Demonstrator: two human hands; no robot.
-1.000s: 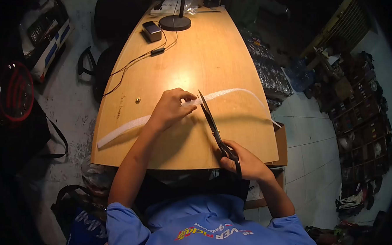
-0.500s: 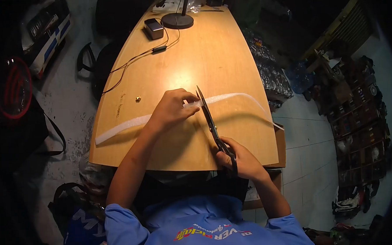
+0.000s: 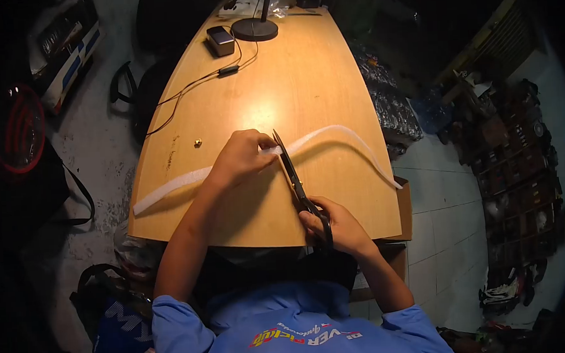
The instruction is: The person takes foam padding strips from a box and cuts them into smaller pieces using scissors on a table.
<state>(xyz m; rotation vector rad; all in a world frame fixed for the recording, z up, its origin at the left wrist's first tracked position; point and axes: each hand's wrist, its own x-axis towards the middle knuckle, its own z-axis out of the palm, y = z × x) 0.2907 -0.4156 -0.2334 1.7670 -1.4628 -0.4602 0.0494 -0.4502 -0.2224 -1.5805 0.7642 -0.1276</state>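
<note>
A long white foam strip [image 3: 332, 129] runs across the wooden table, its left end lying near the left edge and its right part arching toward the right edge. My left hand [image 3: 242, 156] pinches the strip near its middle between thumb and fingers. In my right hand [image 3: 336, 224] is a pair of black-handled scissors [image 3: 293, 176], the fingers in the handle loops. The blades point away from me and lie across the strip just right of my left fingertips. They look nearly closed; whether the foam is cut there I cannot tell.
A small brass-coloured piece [image 3: 198, 143] lies left of my left hand. Farther back are a dark box-shaped device [image 3: 220, 41], a black cable [image 3: 229, 71] and a lamp base [image 3: 255, 30]. A cardboard box [image 3: 405, 209] stands by the table's right edge.
Both hands, with the scissors and the strip, have shifted slightly left. The scissor blades look closer together, and the strip's right part has risen into a higher arch.
</note>
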